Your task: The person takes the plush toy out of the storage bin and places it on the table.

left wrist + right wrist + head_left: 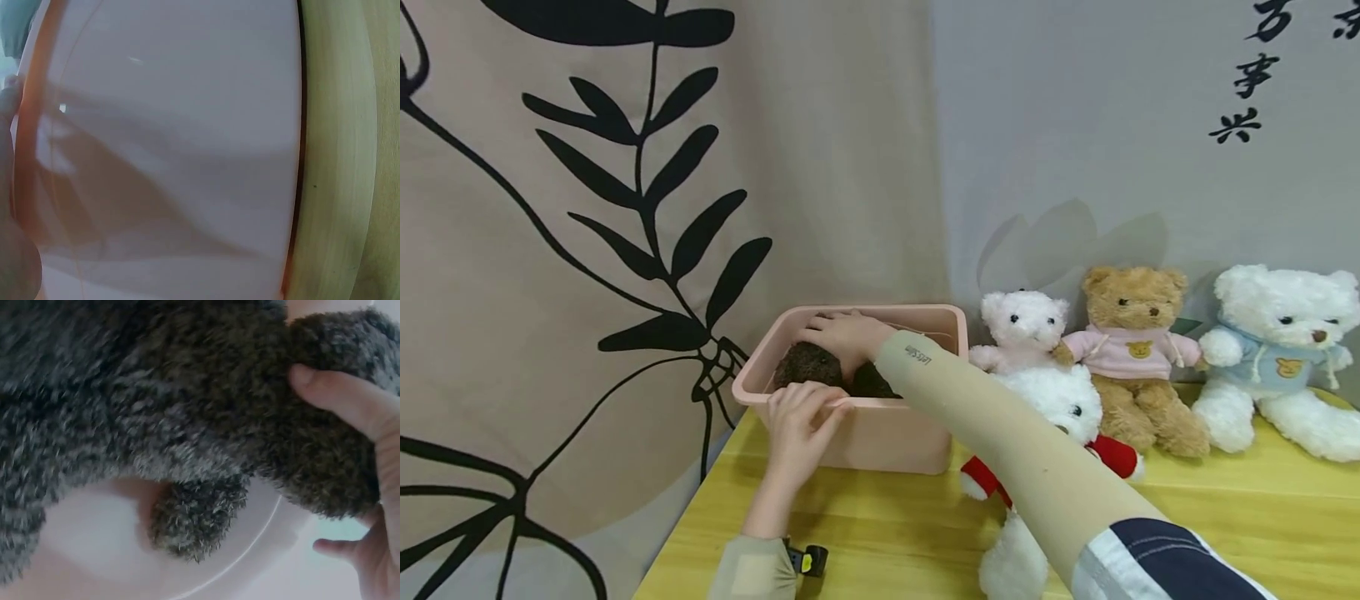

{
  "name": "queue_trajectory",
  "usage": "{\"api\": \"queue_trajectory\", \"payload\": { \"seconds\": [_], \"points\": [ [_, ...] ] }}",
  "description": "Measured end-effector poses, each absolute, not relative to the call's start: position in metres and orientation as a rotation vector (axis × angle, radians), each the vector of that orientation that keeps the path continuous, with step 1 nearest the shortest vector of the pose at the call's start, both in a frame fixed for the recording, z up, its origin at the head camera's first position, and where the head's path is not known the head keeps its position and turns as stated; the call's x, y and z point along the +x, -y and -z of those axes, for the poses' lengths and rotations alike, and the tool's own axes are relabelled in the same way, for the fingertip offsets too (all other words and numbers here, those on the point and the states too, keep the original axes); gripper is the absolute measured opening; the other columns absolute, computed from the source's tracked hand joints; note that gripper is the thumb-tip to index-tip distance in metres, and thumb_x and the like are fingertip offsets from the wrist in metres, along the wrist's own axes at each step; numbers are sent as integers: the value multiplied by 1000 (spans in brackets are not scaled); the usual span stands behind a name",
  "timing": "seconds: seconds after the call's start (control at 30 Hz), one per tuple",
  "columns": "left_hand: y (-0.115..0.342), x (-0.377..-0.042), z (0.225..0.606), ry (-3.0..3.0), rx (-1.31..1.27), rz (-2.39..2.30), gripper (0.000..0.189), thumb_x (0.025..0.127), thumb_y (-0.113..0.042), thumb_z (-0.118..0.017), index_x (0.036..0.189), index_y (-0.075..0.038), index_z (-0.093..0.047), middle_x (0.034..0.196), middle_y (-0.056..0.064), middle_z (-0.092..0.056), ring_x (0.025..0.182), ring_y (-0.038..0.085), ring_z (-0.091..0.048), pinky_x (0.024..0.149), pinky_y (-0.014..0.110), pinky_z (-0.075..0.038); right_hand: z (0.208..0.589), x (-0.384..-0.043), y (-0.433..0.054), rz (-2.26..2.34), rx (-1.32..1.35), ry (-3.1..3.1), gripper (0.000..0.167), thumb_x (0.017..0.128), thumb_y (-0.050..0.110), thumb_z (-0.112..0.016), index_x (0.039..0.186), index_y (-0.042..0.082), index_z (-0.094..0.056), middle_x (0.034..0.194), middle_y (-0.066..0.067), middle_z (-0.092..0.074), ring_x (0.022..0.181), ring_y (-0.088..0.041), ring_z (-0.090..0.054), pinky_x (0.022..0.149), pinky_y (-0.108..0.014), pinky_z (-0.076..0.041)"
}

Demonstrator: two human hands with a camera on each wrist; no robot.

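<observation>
A pink plastic bin point(887, 440) stands on the yellow table, with a dark brown plush toy point(808, 365) inside it. Reaching over the near rim, my right hand point(848, 335) grips the plush toy in the bin. The right wrist view shows the thumb point(334, 392) pressed into the curly fur point(187, 419), and a rounded furry limb point(200, 519) hangs below the body. My left hand point(795, 429) holds the bin's near rim, its fingers over the edge. In the left wrist view that hand point(17, 265) lies along the bin's smooth outer wall point(187, 125).
Right of the bin sit several teddy bears: a small white one point(1026, 321), a brown one in a pink hoodie point(1131, 387) and a white one in blue point(1285, 358). Another white bear with red sleeves point(1063, 396) is partly behind my right forearm. A curtain hangs behind the table.
</observation>
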State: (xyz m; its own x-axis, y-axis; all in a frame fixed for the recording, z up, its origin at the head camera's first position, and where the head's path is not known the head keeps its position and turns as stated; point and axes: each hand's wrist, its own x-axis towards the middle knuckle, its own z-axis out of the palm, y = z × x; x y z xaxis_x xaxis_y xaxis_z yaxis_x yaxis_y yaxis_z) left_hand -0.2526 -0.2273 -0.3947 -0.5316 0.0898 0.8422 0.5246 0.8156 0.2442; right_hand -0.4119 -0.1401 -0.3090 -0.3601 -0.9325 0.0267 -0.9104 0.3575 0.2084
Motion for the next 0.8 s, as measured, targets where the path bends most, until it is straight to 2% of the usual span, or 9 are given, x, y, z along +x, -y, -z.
{"api": "queue_trajectory", "payload": {
  "seconds": [0.17,0.3,0.63,0.8],
  "points": [
    [221,-252,393,2080,-451,600,15,83,-27,-75,95,-18,-72,93,-6,-66,84,18,-53,89,45,-29,294,-410,127,84,1703,2451,98,74,37,-83,152,26,-25,150,-6,-31,134,-31,-37,102,-53,-36],
    [219,-250,394,2094,-438,586,15,83,-29,-74,95,-19,-72,93,-6,-66,84,17,-52,89,45,-29,273,-407,114,-108,1604,2434,98,74,35,-83,152,28,-24,148,-6,-31,129,-30,-41,100,-52,-39],
    [219,-249,394,2077,-441,558,17,81,-24,-77,96,-17,-72,92,-5,-66,82,18,-52,89,48,-29,203,-400,72,-689,1352,2252,97,76,24,-84,152,28,-24,151,-10,-23,139,-26,-26,101,-42,-39],
    [221,-250,395,2063,-428,546,18,80,-23,-78,96,-15,-72,91,-3,-66,83,19,-53,89,49,-30,162,-397,40,-726,1264,2139,97,74,22,-85,151,25,-26,144,-10,-29,133,-24,-31,100,-37,-38]
  ]
}}
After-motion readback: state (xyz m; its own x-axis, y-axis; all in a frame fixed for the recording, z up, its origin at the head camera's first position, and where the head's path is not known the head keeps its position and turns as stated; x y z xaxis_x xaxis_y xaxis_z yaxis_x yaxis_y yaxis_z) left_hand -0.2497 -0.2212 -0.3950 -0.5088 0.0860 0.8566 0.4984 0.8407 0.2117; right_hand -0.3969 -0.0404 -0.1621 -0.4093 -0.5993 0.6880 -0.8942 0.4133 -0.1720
